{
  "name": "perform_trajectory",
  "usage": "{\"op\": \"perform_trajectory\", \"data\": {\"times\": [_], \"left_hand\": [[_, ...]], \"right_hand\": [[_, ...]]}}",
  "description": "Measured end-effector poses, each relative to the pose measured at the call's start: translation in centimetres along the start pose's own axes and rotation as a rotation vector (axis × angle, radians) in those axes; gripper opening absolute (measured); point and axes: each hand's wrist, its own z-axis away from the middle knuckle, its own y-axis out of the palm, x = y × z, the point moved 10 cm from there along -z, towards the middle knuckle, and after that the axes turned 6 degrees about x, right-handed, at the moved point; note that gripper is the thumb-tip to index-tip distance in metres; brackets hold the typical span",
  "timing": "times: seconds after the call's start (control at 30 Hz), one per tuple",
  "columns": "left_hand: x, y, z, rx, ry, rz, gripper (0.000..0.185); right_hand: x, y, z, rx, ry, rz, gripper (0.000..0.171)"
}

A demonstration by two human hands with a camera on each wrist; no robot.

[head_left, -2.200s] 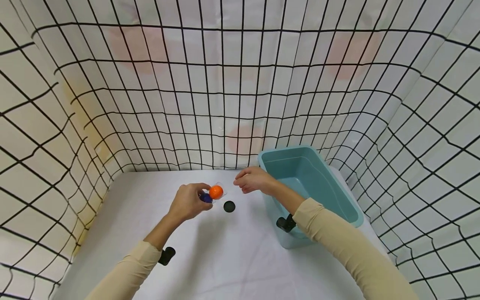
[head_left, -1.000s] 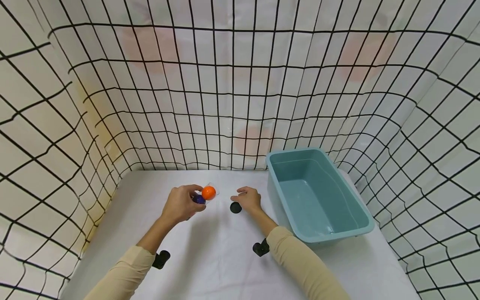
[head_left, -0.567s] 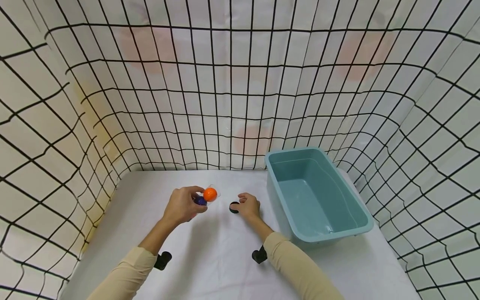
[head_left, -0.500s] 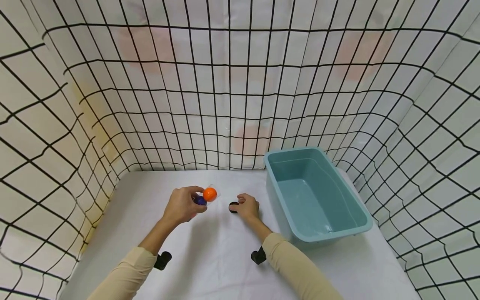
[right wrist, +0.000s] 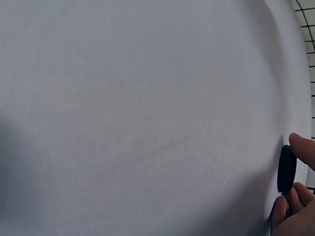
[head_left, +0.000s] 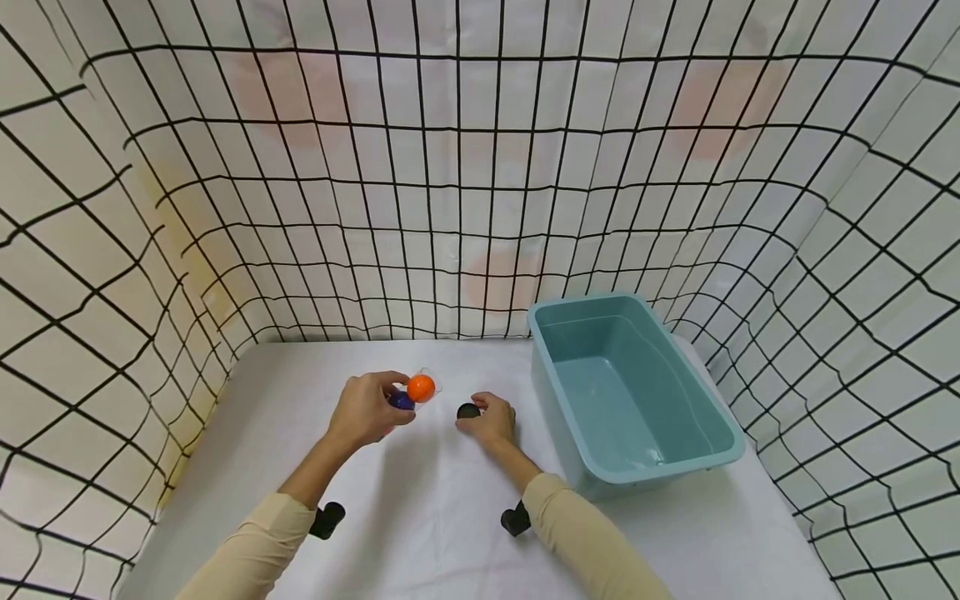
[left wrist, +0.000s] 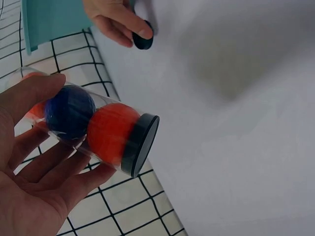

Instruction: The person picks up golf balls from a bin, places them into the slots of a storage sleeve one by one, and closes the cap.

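My left hand (head_left: 365,410) grips a clear tube (left wrist: 84,129) above the white table. Inside the tube are an orange ball (head_left: 421,388), a dark blue ball (left wrist: 70,113) and a red-orange ball (left wrist: 112,132). One end of the tube wears a black cap (left wrist: 142,145); the other end, toward the bin, shows no cap. My right hand (head_left: 492,420) pinches a loose round black lid (head_left: 468,411) by its edges between thumb and fingers, close over the tabletop. In the right wrist view the lid (right wrist: 286,169) stands on edge between the fingertips.
A teal plastic bin (head_left: 558,400) stands on the table right of my right hand, with nothing seen inside. Black wire mesh (head_left: 459,179) encloses the back and both sides. A white cloth (head_left: 450,517) covers the table. Dark camera mounts (head_left: 327,520) sit at the wrists.
My right hand has moved from beside the bin down to the lid lying on the table and taken hold of it. My left hand keeps the tube nearly in place.
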Motion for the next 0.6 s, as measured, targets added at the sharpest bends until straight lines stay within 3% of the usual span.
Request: {"op": "perform_trajectory", "data": {"times": [0.3, 0.6], "left_hand": [[-0.16, 0.05, 0.07, -0.003, 0.005, -0.01, 0.045], [0.05, 0.1, 0.06, -0.035, 0.015, -0.004, 0.044]], "right_hand": [[0.08, 0.13, 0.03, 0.018, -0.052, 0.058, 0.049], [0.62, -0.67, -0.28, 0.024, 0.029, 0.038, 0.044]]}}
